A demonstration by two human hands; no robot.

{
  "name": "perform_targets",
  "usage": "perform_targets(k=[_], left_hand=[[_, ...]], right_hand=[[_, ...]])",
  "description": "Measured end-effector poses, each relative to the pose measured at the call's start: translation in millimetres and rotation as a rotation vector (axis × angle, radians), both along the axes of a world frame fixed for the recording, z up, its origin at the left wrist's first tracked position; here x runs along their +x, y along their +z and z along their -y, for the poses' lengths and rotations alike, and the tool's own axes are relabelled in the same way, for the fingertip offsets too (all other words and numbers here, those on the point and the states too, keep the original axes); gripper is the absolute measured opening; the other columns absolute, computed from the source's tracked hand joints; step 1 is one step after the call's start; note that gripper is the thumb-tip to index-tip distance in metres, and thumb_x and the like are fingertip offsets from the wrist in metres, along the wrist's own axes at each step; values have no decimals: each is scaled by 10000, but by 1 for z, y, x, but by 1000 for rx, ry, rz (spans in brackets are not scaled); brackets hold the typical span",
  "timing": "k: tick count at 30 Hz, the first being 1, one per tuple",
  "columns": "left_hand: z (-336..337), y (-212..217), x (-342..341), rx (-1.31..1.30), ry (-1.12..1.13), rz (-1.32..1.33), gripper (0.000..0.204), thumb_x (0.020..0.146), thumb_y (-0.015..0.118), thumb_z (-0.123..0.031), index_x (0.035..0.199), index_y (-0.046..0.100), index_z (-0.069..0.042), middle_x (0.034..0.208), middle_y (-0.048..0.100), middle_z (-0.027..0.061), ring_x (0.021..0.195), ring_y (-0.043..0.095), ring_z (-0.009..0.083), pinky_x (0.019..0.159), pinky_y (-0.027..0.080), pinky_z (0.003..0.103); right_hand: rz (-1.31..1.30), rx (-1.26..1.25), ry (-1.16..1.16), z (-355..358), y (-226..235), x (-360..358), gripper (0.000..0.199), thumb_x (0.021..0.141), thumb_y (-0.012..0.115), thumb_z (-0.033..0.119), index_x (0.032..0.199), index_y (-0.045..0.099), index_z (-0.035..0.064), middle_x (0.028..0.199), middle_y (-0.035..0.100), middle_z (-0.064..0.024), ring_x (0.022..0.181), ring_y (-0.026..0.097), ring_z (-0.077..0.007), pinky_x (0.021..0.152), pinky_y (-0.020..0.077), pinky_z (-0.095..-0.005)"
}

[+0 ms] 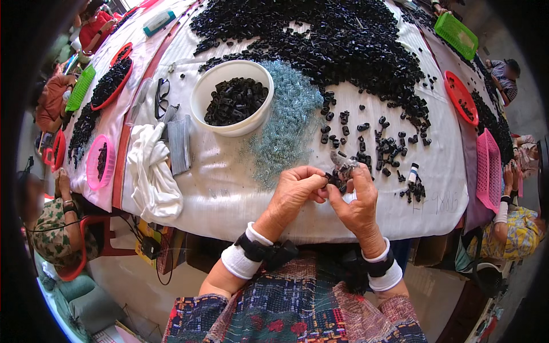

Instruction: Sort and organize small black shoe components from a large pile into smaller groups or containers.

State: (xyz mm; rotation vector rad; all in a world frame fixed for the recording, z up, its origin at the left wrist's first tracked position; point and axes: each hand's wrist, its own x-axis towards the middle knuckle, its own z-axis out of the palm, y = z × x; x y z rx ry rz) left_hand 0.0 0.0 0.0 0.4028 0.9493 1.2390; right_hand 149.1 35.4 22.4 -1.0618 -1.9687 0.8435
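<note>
Black part [334, 178] between both hands, near table edge [343, 231]

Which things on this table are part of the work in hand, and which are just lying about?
In use:
left hand and right hand, pinching a small black part
loose black parts
pile of clear springs
white bowl of black parts

Lying about:
white cloth
eyeglasses
grey folded cloth

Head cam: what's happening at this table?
A person's left hand and right hand meet over the table's white cover, pinching a small black plastic part between the fingertips. Beyond them lie a black parts heap, a white bowl of them and pale blue springs.
</note>
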Motion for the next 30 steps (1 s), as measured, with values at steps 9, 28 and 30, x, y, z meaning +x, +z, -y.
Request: perform_targets(k=[9, 28, 30], left_hand=[[0, 0, 4, 10, 42, -25, 95, 777, 623, -85, 808, 641, 4, 740, 638, 50, 659, 595, 91, 591, 478, 197], [1, 2, 3, 28, -54, -155, 152, 786, 662, -125, 846, 656, 14, 757, 640, 31, 645, 581, 76, 590, 478, 186], [1, 2, 3, 14, -51, -155, 163, 793, 667, -137, 851, 657, 15, 759, 642, 35, 644, 587, 79, 593, 485, 190]], right_hand=[[140, 382, 47, 5, -11, -8, 277, 644, 716, 69, 825, 523, -13, 815, 511, -169, 751, 518, -335, 633, 452, -395], [136, 388, 68, -2, -9, 0, 267, 615, 728, 58, 770, 515, 12, 719, 510, -132, 678, 526, -310, 580, 449, -380], [113, 381, 53, -4, -8, 1, 265, 598, 735, 36, 740, 512, 14, 704, 506, -130, 655, 511, -303, 555, 430, -378]])
